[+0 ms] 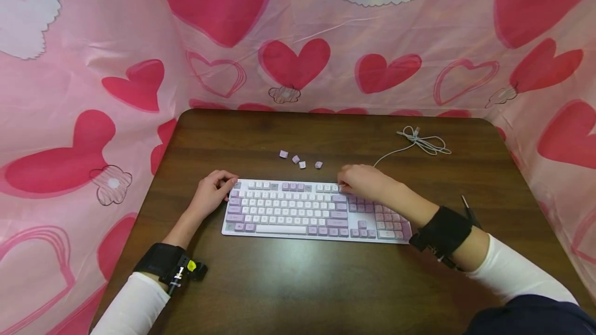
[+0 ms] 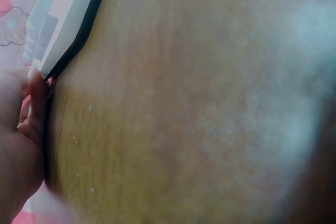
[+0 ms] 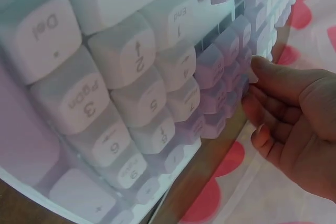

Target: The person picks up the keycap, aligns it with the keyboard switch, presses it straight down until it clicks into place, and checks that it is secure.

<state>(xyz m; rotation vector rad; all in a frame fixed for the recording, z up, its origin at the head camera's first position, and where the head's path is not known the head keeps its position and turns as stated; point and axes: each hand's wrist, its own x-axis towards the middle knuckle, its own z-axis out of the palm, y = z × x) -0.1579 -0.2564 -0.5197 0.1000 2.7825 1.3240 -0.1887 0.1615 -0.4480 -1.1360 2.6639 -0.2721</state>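
A white and lilac keyboard (image 1: 281, 229) lies on the brown table, with grey gaps in its top row where keycaps are off. At its far left corner my left hand (image 1: 210, 194) grips the edge; the left wrist view shows thumb and fingertips at the keyboard's corner (image 2: 68, 30). My right hand (image 1: 365, 182) is over the top row, towards the right. In the right wrist view, its thumb and forefinger pinch a pale keycap (image 3: 253, 77) at the row's end. Most of that keycap is hidden by the fingers.
Several loose keycaps, among them a lilac one (image 1: 283, 154) and a white one (image 1: 302, 165), lie behind the keyboard. A coiled white cable (image 1: 426, 143) rests at the back right. Pink heart-printed cloth (image 1: 223, 71) hangs around the table (image 1: 288, 283).
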